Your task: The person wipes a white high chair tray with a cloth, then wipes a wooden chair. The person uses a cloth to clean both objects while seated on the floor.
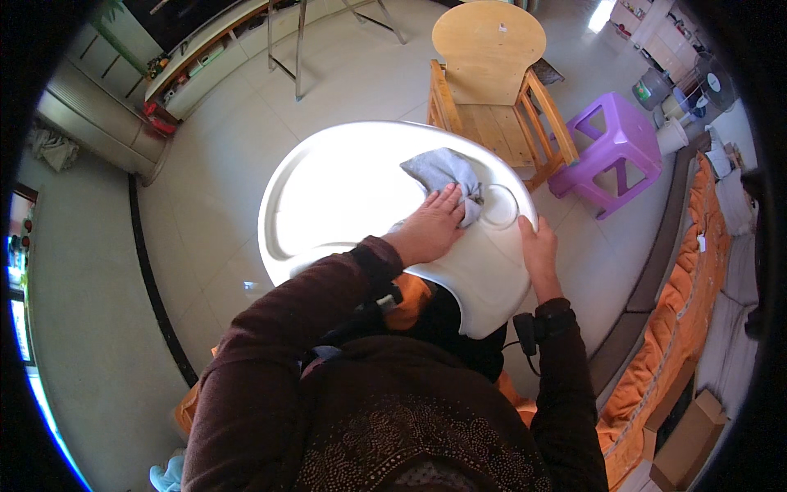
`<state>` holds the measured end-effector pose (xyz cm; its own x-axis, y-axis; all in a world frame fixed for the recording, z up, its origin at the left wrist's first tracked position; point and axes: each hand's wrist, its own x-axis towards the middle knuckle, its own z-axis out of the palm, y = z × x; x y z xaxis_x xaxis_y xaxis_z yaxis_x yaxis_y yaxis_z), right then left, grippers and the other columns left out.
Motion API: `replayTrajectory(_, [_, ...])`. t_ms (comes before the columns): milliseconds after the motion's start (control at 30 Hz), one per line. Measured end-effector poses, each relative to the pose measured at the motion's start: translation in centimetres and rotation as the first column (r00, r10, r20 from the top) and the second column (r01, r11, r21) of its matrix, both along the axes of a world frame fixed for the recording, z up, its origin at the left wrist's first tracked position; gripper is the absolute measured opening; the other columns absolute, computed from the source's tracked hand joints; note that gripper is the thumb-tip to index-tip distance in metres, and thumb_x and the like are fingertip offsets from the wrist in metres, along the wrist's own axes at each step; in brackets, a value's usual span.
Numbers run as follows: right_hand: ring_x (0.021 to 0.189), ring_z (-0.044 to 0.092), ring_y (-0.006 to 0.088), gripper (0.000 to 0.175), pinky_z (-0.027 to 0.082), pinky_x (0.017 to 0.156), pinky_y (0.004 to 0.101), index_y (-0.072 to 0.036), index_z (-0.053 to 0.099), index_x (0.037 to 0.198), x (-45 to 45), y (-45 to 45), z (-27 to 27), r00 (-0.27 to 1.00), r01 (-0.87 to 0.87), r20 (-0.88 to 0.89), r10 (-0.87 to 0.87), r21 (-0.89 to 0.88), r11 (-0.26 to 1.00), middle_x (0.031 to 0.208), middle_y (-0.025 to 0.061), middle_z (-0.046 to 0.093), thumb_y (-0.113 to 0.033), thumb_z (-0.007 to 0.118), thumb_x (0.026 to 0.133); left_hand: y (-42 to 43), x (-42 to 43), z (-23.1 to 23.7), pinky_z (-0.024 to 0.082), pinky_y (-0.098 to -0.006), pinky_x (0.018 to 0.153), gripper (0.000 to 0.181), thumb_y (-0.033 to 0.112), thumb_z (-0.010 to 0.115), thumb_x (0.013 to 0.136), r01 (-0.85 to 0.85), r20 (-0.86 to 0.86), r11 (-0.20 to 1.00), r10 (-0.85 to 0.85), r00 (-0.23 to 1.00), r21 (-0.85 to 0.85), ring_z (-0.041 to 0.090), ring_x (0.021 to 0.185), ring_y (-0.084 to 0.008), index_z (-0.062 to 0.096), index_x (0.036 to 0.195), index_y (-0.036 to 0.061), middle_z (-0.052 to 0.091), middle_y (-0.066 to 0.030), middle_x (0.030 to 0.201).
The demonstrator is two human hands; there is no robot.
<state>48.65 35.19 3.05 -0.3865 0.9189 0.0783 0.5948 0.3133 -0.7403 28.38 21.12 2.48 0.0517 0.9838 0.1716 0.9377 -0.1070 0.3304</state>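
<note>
A white plastic high-chair tray (492, 264) with a raised rim and a round cup recess lies before me, its left part bright with glare. My left hand (433, 224) presses flat on a crumpled grey cloth (446, 169), just left of the cup recess. With the thumb on top, my right hand (540, 249) grips the tray's right rim. Under the tray's near edge, something orange (407, 301) and dark shows in part.
Beyond the tray stands a wooden armchair (489, 52), with a purple plastic stool (621, 141) beside it. A sofa with an orange cover (682, 320) runs along the right, near an open cardboard box (692, 440). Metal legs (300, 49) stand at the back, before a low cabinet.
</note>
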Motion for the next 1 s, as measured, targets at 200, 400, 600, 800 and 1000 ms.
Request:
replayTrajectory(200, [0.083,0.063,0.0383,0.04,0.048,0.076,0.0422,0.003,0.058,0.101,-0.2,-0.2,0.6,1.0,-0.012,0.019,0.012,-0.005,1.0,0.089,0.0248,0.064,-0.033,0.059,0.085,-2.6,-9.1,1.2,0.017,-0.0474,0.111,0.055,0.025,0.044,0.091,-0.301,-0.354,0.953,0.266,0.896,-0.044,0.021,0.135,-0.0417,0.033,0.132,-0.0099,0.025,-0.0317,0.141])
replayTrajectory(400, [0.084,0.062,0.0387,0.038,0.048,0.077,0.0425,0.003,0.057,0.1,-0.2,-0.6,0.9,0.999,-0.028,-0.033,0.027,-0.048,0.998,0.089,0.0251,0.063,-0.032,0.058,0.085,0.0,-7.6,0.5,0.015,-0.0494,0.111,0.055,0.029,0.044,0.09,-0.401,-0.128,0.909,0.386,0.913,-0.117,0.016,0.137,-0.0401,0.036,0.131,-0.0078,0.022,-0.0286,0.144])
replayTrajectory(600, [0.085,0.061,0.04,0.039,0.047,0.077,0.0451,0.004,0.057,0.098,-0.1,-0.5,0.5,0.999,-0.026,-0.019,0.026,0.01,1.0,0.089,0.0256,0.063,-0.033,0.058,0.086,4.0,-2.4,1.6,0.016,-0.0497,0.111,0.051,0.025,0.044,0.091,-0.114,-0.033,0.989,0.111,0.993,-0.091,0.021,0.136,-0.04,0.037,0.13,-0.0073,0.028,-0.0281,0.142])
replayTrajectory(800, [0.084,0.061,0.0406,0.037,0.047,0.076,0.0451,0.003,0.057,0.094,-0.1,-0.4,0.6,0.997,-0.034,0.066,0.031,0.058,0.998,0.089,0.0258,0.063,-0.033,0.057,0.086,3.7,0.0,1.9,0.021,-0.0436,0.111,0.052,0.02,0.046,0.091,-0.015,0.051,0.999,0.018,0.999,-0.05,0.023,0.135,-0.0379,0.034,0.132,-0.0085,0.031,-0.0277,0.14])
replayTrajectory(1000, [0.086,0.062,0.0401,0.039,0.047,0.075,0.0438,0.004,0.058,0.099,-0.1,-0.5,1.1,0.998,-0.029,0.061,0.031,-0.034,0.999,0.09,0.0269,0.063,-0.033,0.056,0.086,-0.4,2.0,1.4,0.02,-0.0421,0.111,0.056,0.019,0.048,0.088,0.04,0.009,0.998,-0.039,0.999,-0.05,0.025,0.135,-0.0381,0.032,0.135,-0.0069,0.033,-0.0281,0.139])
